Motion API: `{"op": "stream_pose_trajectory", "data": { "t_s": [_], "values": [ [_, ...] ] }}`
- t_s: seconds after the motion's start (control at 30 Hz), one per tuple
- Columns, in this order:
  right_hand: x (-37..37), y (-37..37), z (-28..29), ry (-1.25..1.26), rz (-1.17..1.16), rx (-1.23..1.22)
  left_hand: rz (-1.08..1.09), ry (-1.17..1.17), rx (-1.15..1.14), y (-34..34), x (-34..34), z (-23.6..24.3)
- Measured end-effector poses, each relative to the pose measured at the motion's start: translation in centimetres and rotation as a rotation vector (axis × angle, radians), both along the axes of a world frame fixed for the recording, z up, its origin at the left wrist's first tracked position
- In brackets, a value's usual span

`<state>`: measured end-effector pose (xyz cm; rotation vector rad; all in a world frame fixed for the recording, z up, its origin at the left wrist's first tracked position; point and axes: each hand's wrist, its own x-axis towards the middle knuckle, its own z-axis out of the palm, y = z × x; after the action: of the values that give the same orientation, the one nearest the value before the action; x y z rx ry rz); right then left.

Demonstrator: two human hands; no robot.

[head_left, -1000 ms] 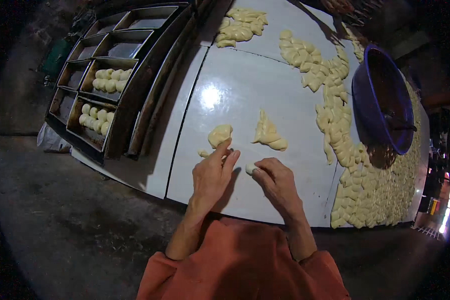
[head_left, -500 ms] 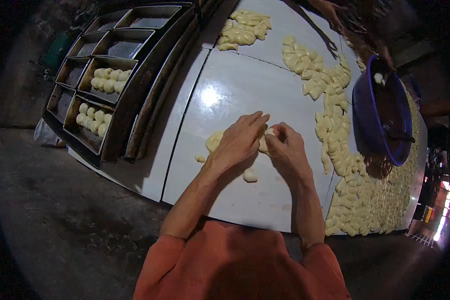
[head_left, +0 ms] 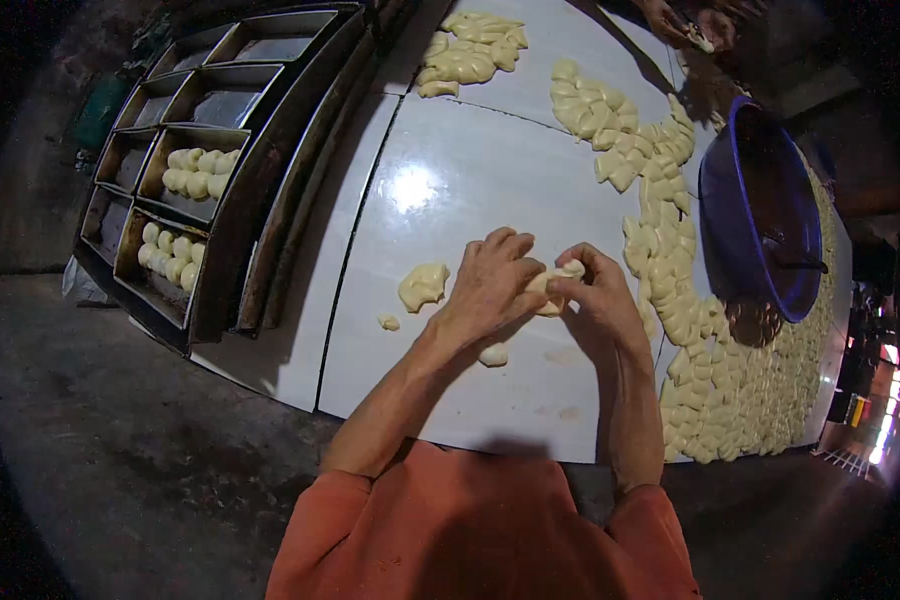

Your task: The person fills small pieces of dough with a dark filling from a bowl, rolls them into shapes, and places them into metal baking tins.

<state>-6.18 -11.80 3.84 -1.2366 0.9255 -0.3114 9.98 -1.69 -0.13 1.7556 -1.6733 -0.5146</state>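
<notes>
Over the white tiled table, both hands work on one pale yellow piece of dough (head_left: 548,306). My right hand (head_left: 605,295) pinches a bit of it between thumb and fingers. My left hand (head_left: 490,285) grips the other side near the thumb, its remaining fingers reaching forward; part of the dough is hidden under the hands. Beside my left hand lie a larger flat dough piece (head_left: 424,287) and a small scrap (head_left: 388,322). A small smooth dough ball (head_left: 493,355) sits below it, between my forearms.
At left stands a dark metal pan set (head_left: 232,250); two compartments hold rows of dough balls (head_left: 198,173). Many cut dough pieces (head_left: 735,390) cover the table's right side around a purple basin (head_left: 715,220). More dough (head_left: 470,55) lies at the far edge. Another person's hands (head_left: 705,30) show at the far right.
My hands have moved slightly apart, and my right hand now pulls up a bit of dough. The larger dough piece beside my left hand is more exposed. The other person's hands have drawn back from the basin.
</notes>
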Motion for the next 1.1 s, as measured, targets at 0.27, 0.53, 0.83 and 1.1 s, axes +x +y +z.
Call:
{"op": "stream_pose_trajectory", "data": {
  "t_s": [0.27, 0.53, 0.83, 1.1],
  "values": [
    [0.5, -0.2, 3.6, -0.039, 0.040, -0.061, 0.065, 0.173, -0.069, 0.1, 0.2, -0.6],
    [0.2, 0.5, 3.7, 0.169, 0.123, -0.163, 0.068, 0.246, -0.037, 0.7, -1.9, 2.0],
    [-5.6, -1.6, 5.0, -0.470, -0.039, -0.017, 0.050, 0.064, 0.013, 0.7, -1.8, -1.0],
    [-3.8, 0.9, 4.3, -0.298, -0.250, 0.093, -0.014, 0.571, 0.005, -0.9, -2.4, 6.6]
  ]
}}
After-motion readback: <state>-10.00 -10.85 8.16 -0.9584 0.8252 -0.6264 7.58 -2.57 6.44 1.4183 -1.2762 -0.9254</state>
